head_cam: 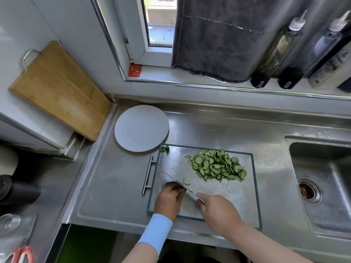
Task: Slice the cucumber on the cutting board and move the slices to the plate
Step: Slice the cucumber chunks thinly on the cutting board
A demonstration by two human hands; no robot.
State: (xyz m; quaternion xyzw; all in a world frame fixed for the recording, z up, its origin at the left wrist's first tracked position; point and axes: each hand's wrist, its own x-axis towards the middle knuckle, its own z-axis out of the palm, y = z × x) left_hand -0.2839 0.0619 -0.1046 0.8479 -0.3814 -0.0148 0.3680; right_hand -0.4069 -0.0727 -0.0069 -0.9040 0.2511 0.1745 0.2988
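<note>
A heap of thin cucumber slices [218, 166] lies on the far right part of the cutting board [245, 194]. One loose slice [186, 181] lies just beyond the knife [169, 176]. My right hand [218, 211] grips the knife's handle, and the blade runs diagonally to the far left across the board. My left hand [169, 200] sits against the blade's left side, its fingers curled down over what looks like the last cucumber stub, mostly hidden. Two small cucumber ends [164, 148] sit at the board's far left corner. The white plate [141, 128] beyond the board holds nothing.
The board has a metal bar handle [148, 174] on its left and lies on a steel counter. A sink [322, 186] opens to the right. A wooden board [58, 90] leans at the far left. Bottles [275, 52] and a dark towel [218, 38] line the windowsill.
</note>
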